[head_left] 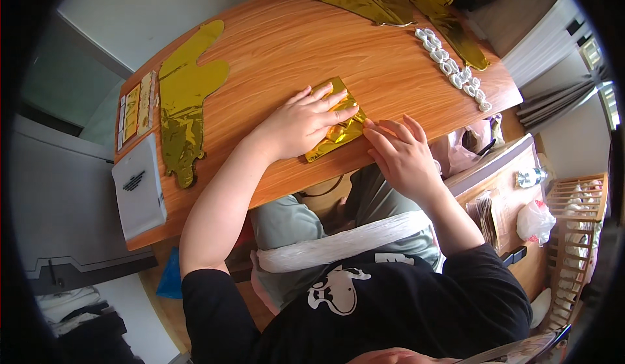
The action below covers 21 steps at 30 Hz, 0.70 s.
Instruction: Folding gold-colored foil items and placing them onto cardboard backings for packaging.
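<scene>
Folded gold foil (344, 134) on desk (273, 58), near front edge, probably for easy reach. Left hand (303, 124): fingers spread flat over the foil, gripping nothing, likely to stop it springing up. Right hand (403, 154): fingers loosely apart, index tip at foil's right edge, maybe steadying it; can't tell if pinching. Second foil piece (182, 94) well apart, left.
</scene>
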Tool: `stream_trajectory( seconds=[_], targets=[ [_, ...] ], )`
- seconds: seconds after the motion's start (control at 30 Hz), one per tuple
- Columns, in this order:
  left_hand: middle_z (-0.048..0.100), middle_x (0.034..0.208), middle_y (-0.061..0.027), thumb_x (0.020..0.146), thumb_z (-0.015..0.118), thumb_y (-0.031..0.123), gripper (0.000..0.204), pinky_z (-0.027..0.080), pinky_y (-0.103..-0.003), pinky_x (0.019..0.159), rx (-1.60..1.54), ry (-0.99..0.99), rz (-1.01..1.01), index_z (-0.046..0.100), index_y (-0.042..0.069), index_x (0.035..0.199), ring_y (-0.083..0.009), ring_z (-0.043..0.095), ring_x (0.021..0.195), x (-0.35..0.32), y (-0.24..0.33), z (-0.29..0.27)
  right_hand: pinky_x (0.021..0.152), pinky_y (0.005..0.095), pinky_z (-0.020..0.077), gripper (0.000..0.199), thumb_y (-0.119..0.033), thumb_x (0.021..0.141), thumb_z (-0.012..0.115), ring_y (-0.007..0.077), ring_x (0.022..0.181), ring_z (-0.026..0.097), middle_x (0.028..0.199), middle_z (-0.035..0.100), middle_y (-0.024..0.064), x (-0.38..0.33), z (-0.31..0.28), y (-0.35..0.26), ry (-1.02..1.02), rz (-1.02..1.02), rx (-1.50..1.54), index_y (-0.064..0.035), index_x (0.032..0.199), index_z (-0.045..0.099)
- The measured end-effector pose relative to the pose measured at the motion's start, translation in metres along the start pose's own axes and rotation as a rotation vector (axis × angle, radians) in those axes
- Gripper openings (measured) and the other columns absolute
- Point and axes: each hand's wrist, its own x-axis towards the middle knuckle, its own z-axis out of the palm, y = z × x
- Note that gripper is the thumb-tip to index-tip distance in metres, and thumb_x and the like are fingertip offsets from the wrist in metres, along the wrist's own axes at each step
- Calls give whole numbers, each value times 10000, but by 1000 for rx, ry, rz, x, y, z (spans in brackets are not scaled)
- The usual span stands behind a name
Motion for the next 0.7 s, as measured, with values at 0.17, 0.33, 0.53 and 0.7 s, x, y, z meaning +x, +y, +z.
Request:
stream_trajectory(
  seconds=[0.17, 0.33, 0.53, 0.7],
  targets=[
    [396, 1612, -92, 1050, 509, 312, 457, 216, -508, 1240, -2, 2, -6, 504, 295, 1506, -357, 291, 1514, -1, 0, -2, 1126, 489, 366, 322, -161, 950, 649, 268, 1246, 569, 1317, 660, 54, 0, 3, -1, 51, 11, 48, -87, 1264, 638],
    [416, 1598, -91, 1047, 523, 315, 432, 239, -485, 1232, -12, 45, 22, 543, 292, 1477, -367, 321, 1494, 1, -3, 4, 996, 403, 475, 236, -39, 964, 596, 322, 1110, 637, 1168, 674, 156, 13, -2, 17, 105, 111, 406, -30, 1188, 671],
    [417, 1597, -91, 1045, 529, 296, 425, 243, -479, 1231, -39, 47, 7, 552, 299, 1469, -366, 326, 1492, 1, -5, 5, 870, 393, 528, 184, -32, 928, 654, 331, 973, 665, 986, 688, 148, 17, -5, 18, 195, 225, 398, -17, 1108, 689],
    [410, 1602, -90, 1049, 515, 314, 424, 233, -479, 1234, -52, 47, -2, 551, 302, 1471, -364, 324, 1493, 1, -4, 3, 886, 405, 503, 220, -50, 872, 691, 302, 973, 658, 949, 696, 109, 12, 1, 19, 233, -26, 174, -62, 1092, 701]
  ],
)
